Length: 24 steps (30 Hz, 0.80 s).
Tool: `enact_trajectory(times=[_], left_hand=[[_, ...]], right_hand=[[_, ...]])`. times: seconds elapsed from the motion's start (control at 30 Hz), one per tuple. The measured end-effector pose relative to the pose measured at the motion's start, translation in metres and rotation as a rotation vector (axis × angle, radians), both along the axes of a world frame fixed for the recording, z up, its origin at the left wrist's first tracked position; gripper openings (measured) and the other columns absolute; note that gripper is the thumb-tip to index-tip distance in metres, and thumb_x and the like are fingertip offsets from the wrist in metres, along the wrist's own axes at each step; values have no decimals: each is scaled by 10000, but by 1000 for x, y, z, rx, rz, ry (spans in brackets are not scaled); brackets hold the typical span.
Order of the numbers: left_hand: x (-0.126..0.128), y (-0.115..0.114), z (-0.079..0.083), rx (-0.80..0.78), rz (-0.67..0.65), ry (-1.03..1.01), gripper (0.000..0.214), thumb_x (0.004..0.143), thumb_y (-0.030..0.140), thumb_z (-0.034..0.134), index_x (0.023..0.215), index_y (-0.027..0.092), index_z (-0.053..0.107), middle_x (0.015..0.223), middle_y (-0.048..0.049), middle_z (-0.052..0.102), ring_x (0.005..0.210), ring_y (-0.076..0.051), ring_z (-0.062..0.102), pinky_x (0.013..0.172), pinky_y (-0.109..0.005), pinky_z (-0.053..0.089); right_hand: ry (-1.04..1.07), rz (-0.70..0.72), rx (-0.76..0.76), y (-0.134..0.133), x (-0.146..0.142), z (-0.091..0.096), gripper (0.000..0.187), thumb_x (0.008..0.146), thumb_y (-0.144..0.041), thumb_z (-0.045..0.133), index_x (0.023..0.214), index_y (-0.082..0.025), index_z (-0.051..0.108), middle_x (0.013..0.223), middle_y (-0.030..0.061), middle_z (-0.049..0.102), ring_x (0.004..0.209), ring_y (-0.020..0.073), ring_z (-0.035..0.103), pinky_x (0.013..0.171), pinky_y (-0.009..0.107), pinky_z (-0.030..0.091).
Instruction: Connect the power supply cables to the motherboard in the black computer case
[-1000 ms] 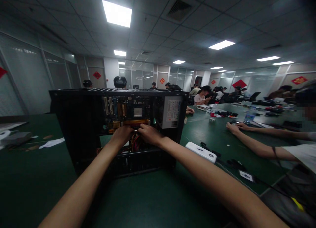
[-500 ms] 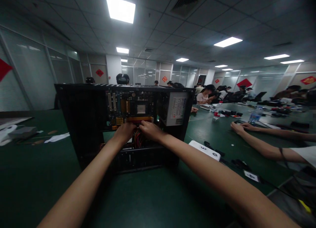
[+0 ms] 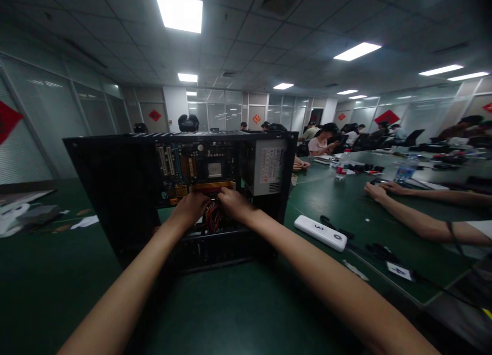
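Note:
An open black computer case (image 3: 96, 191) stands on the table, its inside facing me. Within it are a motherboard (image 3: 180, 188) with a pale square processor area (image 3: 214, 170), and a silver power supply (image 3: 269, 165) at upper right. My left hand (image 3: 190, 210) and my right hand (image 3: 235, 205) meet just below the orange and yellow memory slots (image 3: 213, 185). Both have curled, closed fingers at the top of a bundle of red, yellow and black cables (image 3: 213, 217). The fingertips hide what they pinch.
A white power strip (image 3: 321, 233) and black cables lie right of the case. Farther right, another person's hands (image 3: 378, 191) rest on the green table (image 3: 238, 303) near a water bottle (image 3: 406, 168). Paper scraps (image 3: 85, 221) and a grey box (image 3: 37, 215) lie at left.
My view has turned slightly, so the case appears farther left and the power strip shows more. My fingertips are a little farther apart above the cables.

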State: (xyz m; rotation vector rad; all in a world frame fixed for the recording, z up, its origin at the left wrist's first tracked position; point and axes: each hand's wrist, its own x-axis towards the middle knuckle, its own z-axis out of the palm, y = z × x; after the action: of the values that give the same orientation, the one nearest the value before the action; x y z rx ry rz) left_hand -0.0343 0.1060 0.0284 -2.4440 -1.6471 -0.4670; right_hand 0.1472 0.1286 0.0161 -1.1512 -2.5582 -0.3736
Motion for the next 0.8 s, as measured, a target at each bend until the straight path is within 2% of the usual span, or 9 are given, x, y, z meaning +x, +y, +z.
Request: enact_trajectory(times=[0.13,0.3,0.67,0.8], left_hand=[[0,2,-2,15,-13,15,306,954,268,454,1034,211,744,1033,-97,744,983,-221,687,855,-292,488],[2,2,-1,26,-15,34,311,951,257,455,1068,180,733,1045,-111,742,989,-227,686,853,-294,485],[2,10,-5,9,-20,15,293,946,250,465,979,186,749,996,-111,746,962,-223,684,840,-285,477],[4,7,-3,-9,-7,7,279,943,243,476,975,183,746,979,-115,745,974,-217,680,844,-268,467]], right_hand=[[78,-31,-63,-1,5,-3,297,879,-63,460,1085,-93,672,1126,164,624,1021,233,626,881,323,496],[65,-69,-95,-4,7,4,316,874,-47,452,1046,-90,713,1079,185,676,1010,252,649,883,330,492],[17,-96,-90,-4,4,8,268,833,-78,545,1033,-68,724,1063,225,694,986,310,673,832,362,517],[23,-107,-95,-6,3,9,266,837,-56,530,1022,-67,721,1062,228,691,979,298,678,837,347,513]])
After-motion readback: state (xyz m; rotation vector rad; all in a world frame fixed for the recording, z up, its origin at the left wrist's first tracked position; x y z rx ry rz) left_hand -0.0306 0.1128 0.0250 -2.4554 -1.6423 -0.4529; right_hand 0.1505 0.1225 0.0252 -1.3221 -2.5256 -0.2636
